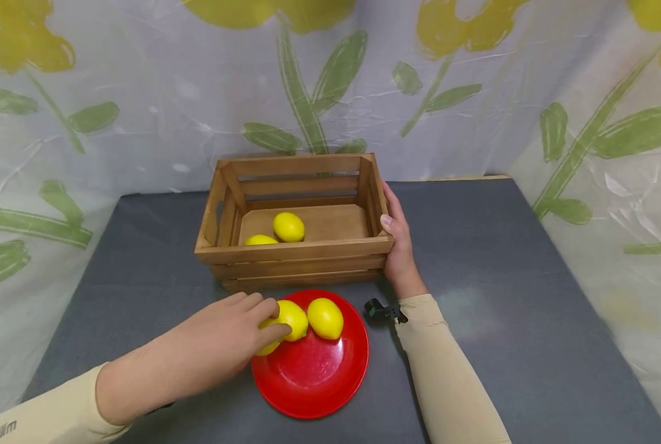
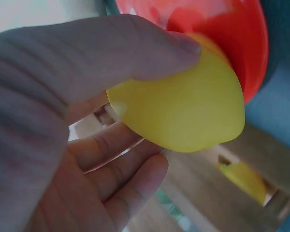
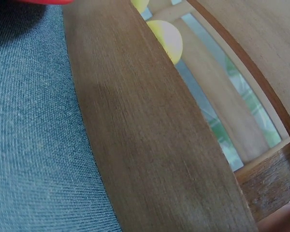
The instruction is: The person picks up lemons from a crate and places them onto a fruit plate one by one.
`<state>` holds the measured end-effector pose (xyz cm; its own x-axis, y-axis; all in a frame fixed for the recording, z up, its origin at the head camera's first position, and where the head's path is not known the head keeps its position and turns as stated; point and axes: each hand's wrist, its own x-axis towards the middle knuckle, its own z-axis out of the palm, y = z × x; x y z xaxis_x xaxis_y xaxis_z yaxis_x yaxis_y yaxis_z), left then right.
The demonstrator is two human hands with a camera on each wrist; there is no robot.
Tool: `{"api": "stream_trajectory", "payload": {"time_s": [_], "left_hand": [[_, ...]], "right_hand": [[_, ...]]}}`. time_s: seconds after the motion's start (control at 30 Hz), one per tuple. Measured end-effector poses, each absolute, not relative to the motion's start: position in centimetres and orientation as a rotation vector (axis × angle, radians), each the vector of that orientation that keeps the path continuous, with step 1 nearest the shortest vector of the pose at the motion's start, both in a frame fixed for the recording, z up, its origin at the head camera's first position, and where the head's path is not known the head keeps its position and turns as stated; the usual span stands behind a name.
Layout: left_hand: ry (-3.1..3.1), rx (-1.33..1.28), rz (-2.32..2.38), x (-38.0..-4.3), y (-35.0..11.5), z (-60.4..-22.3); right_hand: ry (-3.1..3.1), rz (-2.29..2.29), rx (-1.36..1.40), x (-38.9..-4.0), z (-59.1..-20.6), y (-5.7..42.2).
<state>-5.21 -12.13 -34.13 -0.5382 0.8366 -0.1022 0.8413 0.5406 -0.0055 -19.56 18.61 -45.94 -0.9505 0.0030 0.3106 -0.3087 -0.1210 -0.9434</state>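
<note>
On plate rim [image 1: 330,404], left grip [image 1: 236,339], lemon [image 1: 288,320].

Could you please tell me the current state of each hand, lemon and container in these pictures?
left hand: grips a plate lemon
gripped lemon: on plate, held
second plate lemon: lying free
red plate: flat on table
crate: upright, open top
right hand: holds crate's side
crate lemons: two, lying inside

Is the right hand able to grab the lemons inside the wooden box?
Probably yes. The right hand grips the box at its right wall, the top is open, and nothing covers the two lemons inside. It would have to let go first.
</note>
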Motion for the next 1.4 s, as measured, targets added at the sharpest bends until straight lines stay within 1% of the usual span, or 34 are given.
{"api": "stream_trajectory", "payload": {"time_s": [0.17, 0.4, 0.63, 1.4], "left_hand": [[2.655, 1.462, -0.136, -4.2, -12.2, -35.5], [2.565, 1.423, -0.138, -3.5, -11.6, -36.4], [2.598, 1.516, -0.180, -2.9, -11.3, -37.6], [2.592, 1.508, -0.233, -3.2, -10.4, -38.4]], "right_hand": [[-1.912, 2.195, 0.358, -19.7, -46.1, 18.3], [-1.924, 2.193, 0.364, -19.7, -46.4, 18.2], [-1.922, 2.177, 0.370, -19.9, -46.2, 18.4], [-1.937, 2.163, 0.356, -19.6, -46.0, 18.8]]}}
